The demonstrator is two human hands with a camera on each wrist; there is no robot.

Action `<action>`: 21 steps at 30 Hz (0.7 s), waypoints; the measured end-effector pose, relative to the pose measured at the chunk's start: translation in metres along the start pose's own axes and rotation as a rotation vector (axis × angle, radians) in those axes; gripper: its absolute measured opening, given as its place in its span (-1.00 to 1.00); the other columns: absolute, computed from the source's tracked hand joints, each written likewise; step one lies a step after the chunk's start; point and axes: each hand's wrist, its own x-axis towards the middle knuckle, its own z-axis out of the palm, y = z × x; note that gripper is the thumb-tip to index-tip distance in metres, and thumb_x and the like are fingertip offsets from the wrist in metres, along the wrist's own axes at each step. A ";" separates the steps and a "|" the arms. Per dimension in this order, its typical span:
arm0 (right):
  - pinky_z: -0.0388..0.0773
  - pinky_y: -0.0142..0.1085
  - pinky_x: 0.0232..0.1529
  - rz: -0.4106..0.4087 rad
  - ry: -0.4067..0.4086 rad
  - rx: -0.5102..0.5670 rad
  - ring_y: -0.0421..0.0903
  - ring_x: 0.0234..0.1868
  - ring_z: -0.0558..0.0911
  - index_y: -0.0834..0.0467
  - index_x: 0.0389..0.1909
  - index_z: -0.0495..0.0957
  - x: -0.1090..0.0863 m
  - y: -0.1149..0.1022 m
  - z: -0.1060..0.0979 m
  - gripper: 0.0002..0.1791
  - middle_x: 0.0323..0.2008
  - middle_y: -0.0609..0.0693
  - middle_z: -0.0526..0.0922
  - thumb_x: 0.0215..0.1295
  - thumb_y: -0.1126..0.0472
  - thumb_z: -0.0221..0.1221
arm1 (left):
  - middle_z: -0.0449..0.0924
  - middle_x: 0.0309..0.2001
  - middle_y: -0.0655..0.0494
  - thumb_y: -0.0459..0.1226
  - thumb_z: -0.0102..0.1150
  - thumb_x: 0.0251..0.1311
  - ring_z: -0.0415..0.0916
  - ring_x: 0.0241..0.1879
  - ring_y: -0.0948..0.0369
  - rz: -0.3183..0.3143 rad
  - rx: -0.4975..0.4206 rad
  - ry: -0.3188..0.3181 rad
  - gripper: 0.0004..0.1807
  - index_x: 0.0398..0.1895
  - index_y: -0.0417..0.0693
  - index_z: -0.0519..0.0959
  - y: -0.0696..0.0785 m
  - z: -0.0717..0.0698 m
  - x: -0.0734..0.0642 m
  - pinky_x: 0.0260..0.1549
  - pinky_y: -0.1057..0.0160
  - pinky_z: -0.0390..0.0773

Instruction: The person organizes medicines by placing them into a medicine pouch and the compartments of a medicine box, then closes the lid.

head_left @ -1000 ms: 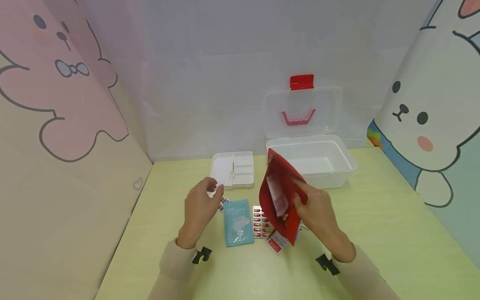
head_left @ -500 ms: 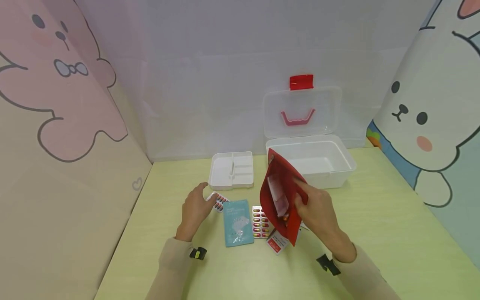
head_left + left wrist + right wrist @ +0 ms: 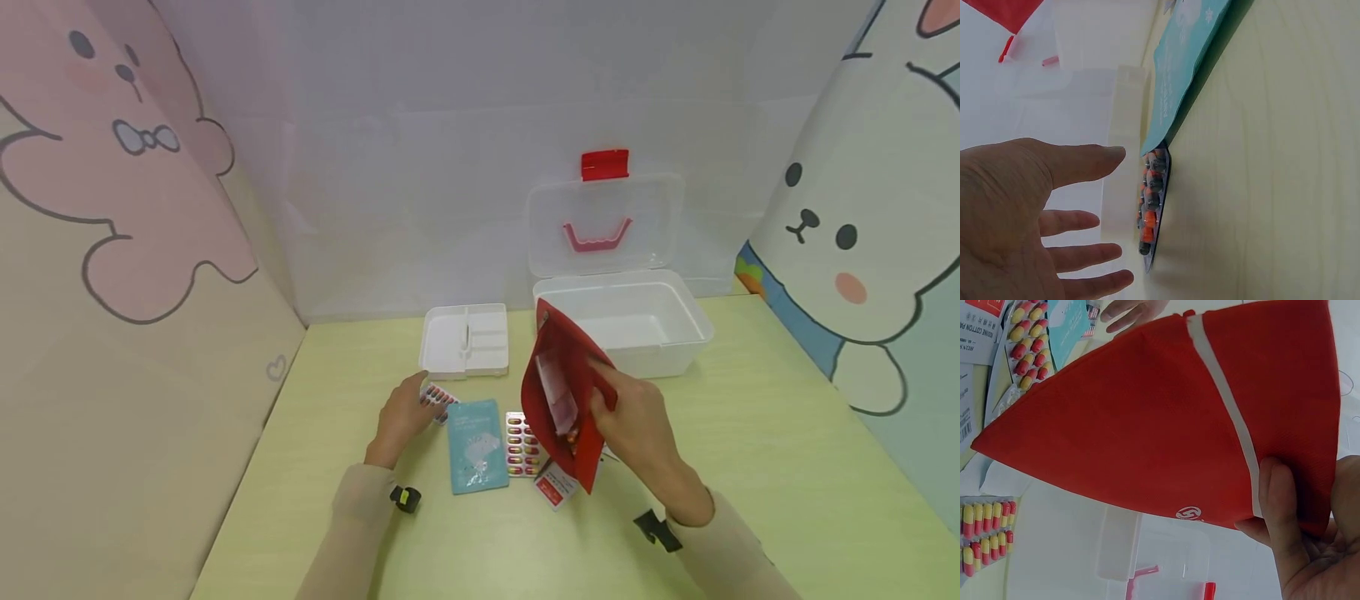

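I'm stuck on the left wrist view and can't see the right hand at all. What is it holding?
Observer: The right hand grips a red pouch; the right wrist view shows its thumb and fingers at the pouch's edge.
Operator: Good. I only catch part of the teal packet. What lies beside it, on the side away from the left hand?
Observer: In the head view, a blister strip of red-and-yellow capsules, partly hidden by the pouch.

A pink cartoon animal point(image 3: 153, 200) decorates the left-hand wall point(image 3: 172, 417).
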 end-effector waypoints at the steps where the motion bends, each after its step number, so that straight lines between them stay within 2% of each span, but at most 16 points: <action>1: 0.68 -0.04 -0.39 0.001 0.000 0.000 0.14 -0.35 0.73 0.32 0.08 0.60 0.000 0.000 0.000 -0.58 -0.18 0.29 0.73 0.15 0.44 0.15 | 0.42 0.33 -0.16 -0.10 0.37 0.11 0.49 0.13 -0.05 0.001 0.005 -0.010 -0.20 0.41 -0.13 0.30 0.001 0.001 0.001 0.06 -0.10 0.49; 4: 0.68 -0.05 -0.40 0.005 -0.004 0.000 0.14 -0.35 0.73 0.32 0.08 0.60 0.000 0.000 0.000 -0.58 -0.18 0.29 0.73 0.15 0.43 0.15 | 0.47 0.27 -0.17 -0.12 0.39 0.09 0.50 -0.04 0.01 0.014 0.028 -0.023 -0.21 0.39 -0.16 0.34 0.002 0.004 0.005 -0.09 -0.02 0.51; 7: 0.68 -0.06 -0.41 0.006 -0.010 -0.001 0.13 -0.36 0.73 0.32 0.08 0.59 0.000 -0.001 -0.001 -0.59 -0.18 0.29 0.73 0.16 0.43 0.16 | 0.52 0.21 -0.17 -0.12 0.42 0.06 0.49 -0.10 0.02 0.021 0.063 -0.014 -0.22 0.36 -0.14 0.38 0.003 0.007 0.007 -0.18 0.01 0.49; 11: 0.69 -0.07 -0.41 0.006 -0.011 -0.001 0.13 -0.36 0.74 0.32 0.09 0.59 -0.001 -0.001 -0.001 -0.58 -0.17 0.29 0.73 0.17 0.43 0.17 | 0.52 0.18 -0.18 -0.10 0.47 -0.03 0.47 -0.05 -0.05 0.039 0.126 -0.005 -0.20 0.33 -0.10 0.41 0.001 0.009 0.010 -0.18 -0.07 0.47; 14: 0.69 -0.07 -0.40 0.004 -0.010 0.000 0.14 -0.35 0.74 0.33 0.10 0.58 -0.001 -0.001 -0.001 -0.58 -0.16 0.30 0.73 0.17 0.44 0.17 | 0.48 0.21 -0.20 -0.09 0.49 -0.06 0.43 0.02 -0.08 0.039 0.145 -0.014 -0.18 0.33 -0.08 0.41 0.000 0.010 0.011 -0.09 -0.12 0.45; 18: 0.69 -0.07 -0.39 0.007 -0.013 0.003 0.14 -0.34 0.74 0.32 0.11 0.58 -0.002 0.000 -0.001 -0.57 -0.15 0.30 0.73 0.17 0.44 0.18 | 0.41 0.20 -0.25 -0.10 0.54 -0.11 0.37 0.04 -0.10 0.012 0.103 -0.023 -0.12 0.35 -0.09 0.38 -0.002 0.010 0.012 -0.07 -0.10 0.45; 21: 0.69 -0.06 -0.39 0.012 -0.016 0.010 0.14 -0.33 0.75 0.32 0.11 0.57 -0.003 0.000 0.000 -0.57 -0.14 0.30 0.72 0.18 0.44 0.18 | 0.36 0.15 -0.27 -0.11 0.57 -0.15 0.35 -0.03 -0.05 -0.014 0.038 -0.019 -0.07 0.37 -0.11 0.37 -0.005 0.010 0.011 -0.19 0.02 0.47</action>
